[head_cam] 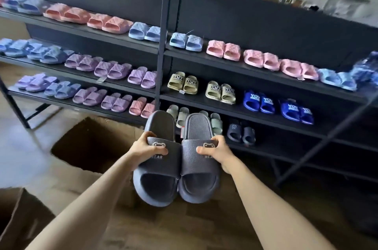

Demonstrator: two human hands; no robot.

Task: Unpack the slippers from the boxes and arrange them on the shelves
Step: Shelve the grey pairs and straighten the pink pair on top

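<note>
I hold a pair of dark grey-blue slippers with a bear logo side by side in the air before the shelves. My left hand (146,146) grips the strap of the left slipper (157,176). My right hand (216,150) grips the strap of the right slipper (197,176). Behind them is the black shelf unit (266,119), whose lowest board holds a matching dark pair (241,133) to the right of pale green pairs (215,125).
An open cardboard box (90,143) stands on the floor at the left, below the shelves. Another box edge (18,219) is at the bottom left. The shelves carry several pairs in blue, pink, purple, khaki and royal blue. Diagonal metal braces (327,137) cross at the right.
</note>
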